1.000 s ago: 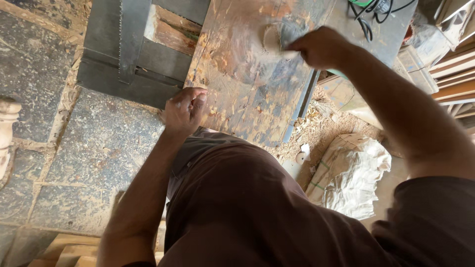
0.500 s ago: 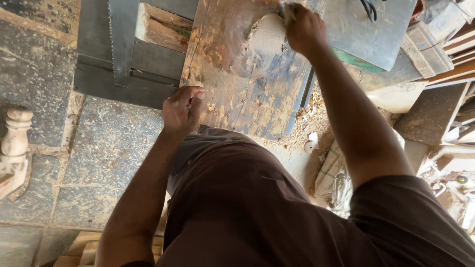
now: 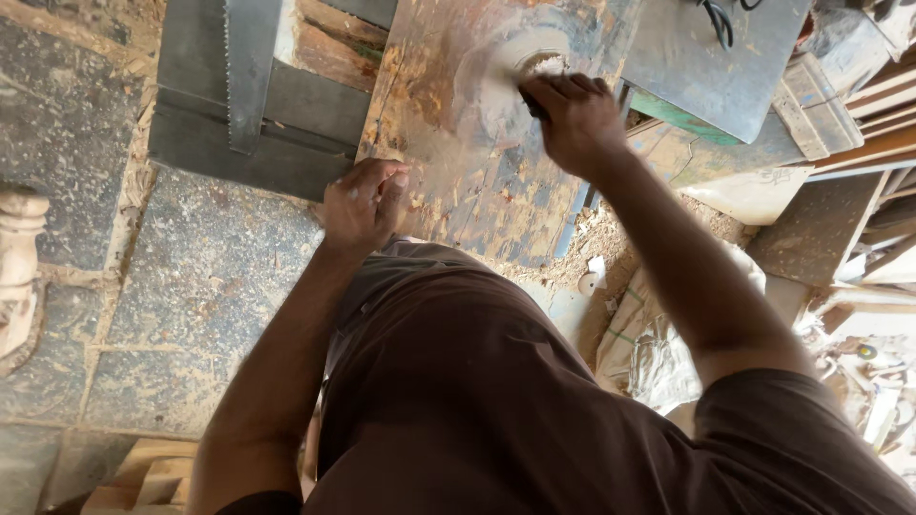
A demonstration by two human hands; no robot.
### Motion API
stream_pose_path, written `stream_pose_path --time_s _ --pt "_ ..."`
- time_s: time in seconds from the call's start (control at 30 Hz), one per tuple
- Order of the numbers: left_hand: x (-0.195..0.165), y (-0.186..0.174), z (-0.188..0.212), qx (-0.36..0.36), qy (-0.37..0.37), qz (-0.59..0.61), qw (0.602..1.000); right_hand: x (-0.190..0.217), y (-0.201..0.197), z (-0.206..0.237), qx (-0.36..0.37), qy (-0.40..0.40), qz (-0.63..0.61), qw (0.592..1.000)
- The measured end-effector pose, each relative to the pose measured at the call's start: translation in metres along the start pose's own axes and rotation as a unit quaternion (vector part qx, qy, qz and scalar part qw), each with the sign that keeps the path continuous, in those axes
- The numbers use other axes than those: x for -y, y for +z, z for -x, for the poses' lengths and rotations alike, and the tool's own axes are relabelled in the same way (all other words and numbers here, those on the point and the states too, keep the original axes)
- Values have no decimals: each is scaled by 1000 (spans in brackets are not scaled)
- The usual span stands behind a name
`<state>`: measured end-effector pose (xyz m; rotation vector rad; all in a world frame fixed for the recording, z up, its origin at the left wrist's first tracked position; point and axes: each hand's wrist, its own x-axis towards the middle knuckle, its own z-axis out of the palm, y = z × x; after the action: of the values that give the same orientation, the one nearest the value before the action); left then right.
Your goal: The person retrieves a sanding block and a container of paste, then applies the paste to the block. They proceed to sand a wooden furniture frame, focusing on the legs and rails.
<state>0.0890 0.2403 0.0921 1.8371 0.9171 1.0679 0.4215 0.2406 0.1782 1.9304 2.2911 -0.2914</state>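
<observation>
A worn, paint-stained wooden board (image 3: 477, 191) lies in front of me. My left hand (image 3: 363, 205) has its fingers curled on the board's near left edge. My right hand (image 3: 572, 119) is stretched out over the far part of the board, closed around a small dark tool (image 3: 530, 103) that is mostly hidden in the fist. Beside that hand, a pale blurred patch of dust (image 3: 501, 81) covers the board, with a tuft of sawdust (image 3: 546, 65) at its top. My dark brown shirt fills the bottom of the view.
A long toothed saw blade (image 3: 250, 67) lies on a dark metal plate (image 3: 205, 133) at the left. A grey metal sheet (image 3: 716, 67) lies beyond the board. A turned wooden post (image 3: 19, 267) stands on the stone floor. A pale sack (image 3: 658, 353), sawdust and stacked planks (image 3: 859, 124) crowd the right.
My right hand has swept back and forth over the far part of the board, and the pale dust patch has shifted with it. My left hand has stayed on the board's edge.
</observation>
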Motion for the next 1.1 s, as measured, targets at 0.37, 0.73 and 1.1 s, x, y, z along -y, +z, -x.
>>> stream_pose_path --time_s 0.37,0.73,1.1 --pt "-11 -8 -5 35 -32 -30 998 -49 -8 -34 99 242 -100 960" --pt "3 -2 0 17 -13 -26 999 59 -8 -5 159 107 -182 964" --pt "1 -1 0 4 -3 -21 1000 20 31 57 37 -68 144 987"
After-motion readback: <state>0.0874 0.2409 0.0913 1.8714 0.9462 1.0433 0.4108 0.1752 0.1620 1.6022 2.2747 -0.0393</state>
